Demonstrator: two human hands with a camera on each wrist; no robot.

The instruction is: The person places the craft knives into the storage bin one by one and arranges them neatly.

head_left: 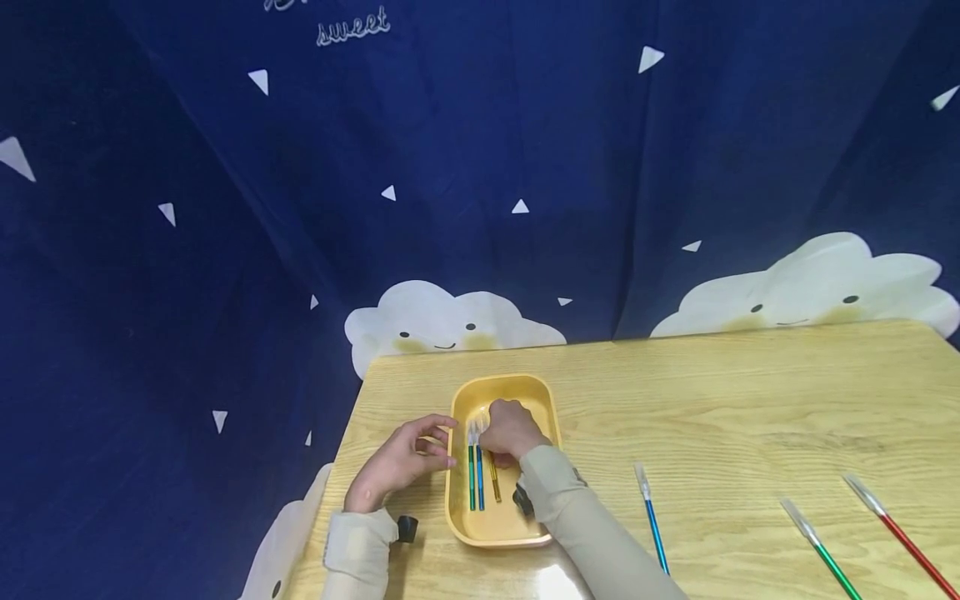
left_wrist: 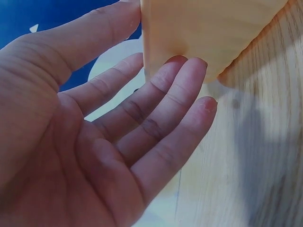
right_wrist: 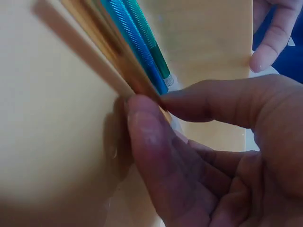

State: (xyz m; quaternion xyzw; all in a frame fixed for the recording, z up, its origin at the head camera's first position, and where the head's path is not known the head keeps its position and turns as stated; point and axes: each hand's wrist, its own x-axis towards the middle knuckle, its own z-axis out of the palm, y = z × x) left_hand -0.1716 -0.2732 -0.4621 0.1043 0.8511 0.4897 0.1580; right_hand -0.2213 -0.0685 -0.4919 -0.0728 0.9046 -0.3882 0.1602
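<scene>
A yellow tray (head_left: 498, 532) stands on the table. Inside it, a green craft knife (head_left: 471, 483) and a blue craft knife (head_left: 480, 485) lie side by side, their clear caps pointing away from me. My right hand (head_left: 512, 429) reaches into the tray and pinches a gold craft knife (right_wrist: 106, 42) between thumb and fingertips, just right of the blue one; the hand hides its capped end. My left hand (head_left: 408, 458) is at the tray's left side, fingers loosely bent and holding nothing. Its fingertips (left_wrist: 191, 68) are by the tray's outer wall; whether they touch it is hard to tell.
On the table right of the tray lie another blue craft knife (head_left: 654, 525), a green one (head_left: 821, 550) and a red one (head_left: 900, 537), spaced apart. A dark blue curtain (head_left: 480, 167) with clouds and triangles hangs behind the table (head_left: 712, 400).
</scene>
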